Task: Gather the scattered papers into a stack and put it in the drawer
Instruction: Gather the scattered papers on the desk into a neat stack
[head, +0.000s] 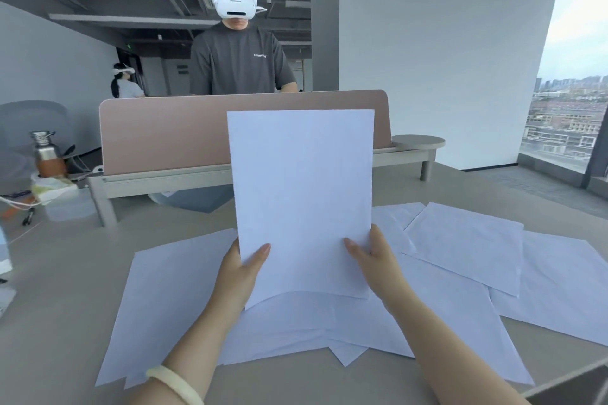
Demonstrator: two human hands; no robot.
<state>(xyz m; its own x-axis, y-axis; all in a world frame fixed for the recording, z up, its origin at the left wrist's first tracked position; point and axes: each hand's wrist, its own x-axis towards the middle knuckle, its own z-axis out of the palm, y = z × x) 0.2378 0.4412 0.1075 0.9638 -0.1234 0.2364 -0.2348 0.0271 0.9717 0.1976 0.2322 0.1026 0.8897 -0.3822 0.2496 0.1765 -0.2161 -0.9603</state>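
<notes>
I hold a stack of white paper upright above the desk, its bottom edge just over the sheets below. My left hand pinches its lower left side, thumb on the front. My right hand pinches the lower right side the same way. Several loose white sheets lie scattered flat on the beige desk: one to the left, some overlapping under my hands, and others to the right and far right. No drawer is visible.
A pink divider panel on a low shelf runs across the back of the desk. A metal bottle and a plastic container stand at the left. A person wearing a headset stands behind the divider. A dark edge shows at the bottom right.
</notes>
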